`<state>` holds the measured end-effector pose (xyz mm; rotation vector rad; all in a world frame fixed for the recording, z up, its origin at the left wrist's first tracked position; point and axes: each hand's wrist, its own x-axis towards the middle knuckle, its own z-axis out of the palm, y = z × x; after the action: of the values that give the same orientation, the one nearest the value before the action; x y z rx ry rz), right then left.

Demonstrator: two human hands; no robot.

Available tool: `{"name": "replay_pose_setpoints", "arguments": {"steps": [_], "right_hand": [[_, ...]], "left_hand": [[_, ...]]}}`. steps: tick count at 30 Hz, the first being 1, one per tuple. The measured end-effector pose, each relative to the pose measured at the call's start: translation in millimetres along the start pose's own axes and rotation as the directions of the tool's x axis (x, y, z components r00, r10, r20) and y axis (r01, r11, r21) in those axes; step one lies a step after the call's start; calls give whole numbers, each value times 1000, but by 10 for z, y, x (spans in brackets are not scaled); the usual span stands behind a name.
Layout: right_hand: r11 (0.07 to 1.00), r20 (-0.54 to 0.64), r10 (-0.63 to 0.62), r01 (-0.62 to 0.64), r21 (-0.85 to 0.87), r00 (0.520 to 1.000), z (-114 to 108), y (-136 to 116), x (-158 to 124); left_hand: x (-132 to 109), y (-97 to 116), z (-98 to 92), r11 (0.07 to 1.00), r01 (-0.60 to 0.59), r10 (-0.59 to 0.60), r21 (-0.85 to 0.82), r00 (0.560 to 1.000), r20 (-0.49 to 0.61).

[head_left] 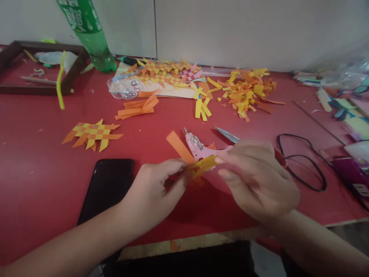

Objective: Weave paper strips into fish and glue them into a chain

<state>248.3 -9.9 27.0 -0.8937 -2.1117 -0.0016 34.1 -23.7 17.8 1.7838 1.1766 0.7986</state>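
Note:
Near the front of the red table, my left hand (157,188) pinches a folded yellow paper strip (204,165) between thumb and fingers. My right hand (256,177), slightly blurred, has its thumb and fingers closed at the strip's right end. An orange paper strip (180,146) slants up behind my left fingers; whether it joins the yellow one I cannot tell. Just beyond the hands lies a pink glue gun (196,146), partly covered. Scissors (227,134) lie under my right hand, only blade and red handle showing.
A woven paper fish (93,134) and a black phone (109,184) lie left. Behind are orange strips (138,107), a scrap pile (250,92), a green bottle (95,42) and a brown frame (34,90). A black cord (317,169) loops at right.

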Motion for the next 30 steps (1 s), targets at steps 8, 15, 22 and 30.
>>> {"name": "replay_pose_setpoints", "arguments": {"steps": [8, 15, 22, 30], "right_hand": [[987, 82, -114, 122, -100, 990, 59, -113, 55], [989, 152, -146, 141, 42, 978, 24, -83, 22], [983, 186, -84, 52, 174, 979, -18, -118, 83], [985, 41, 47, -53, 164, 998, 109, -62, 31]], "left_hand": [[-10, 16, 2, 999, -20, 24, -31, 991, 129], [34, 46, -8, 870, 266, -229, -415, 964, 138], [71, 13, -31, 780, 263, -226, -568, 964, 136], [55, 30, -37, 697, 325, -260, -639, 945, 197]]}}
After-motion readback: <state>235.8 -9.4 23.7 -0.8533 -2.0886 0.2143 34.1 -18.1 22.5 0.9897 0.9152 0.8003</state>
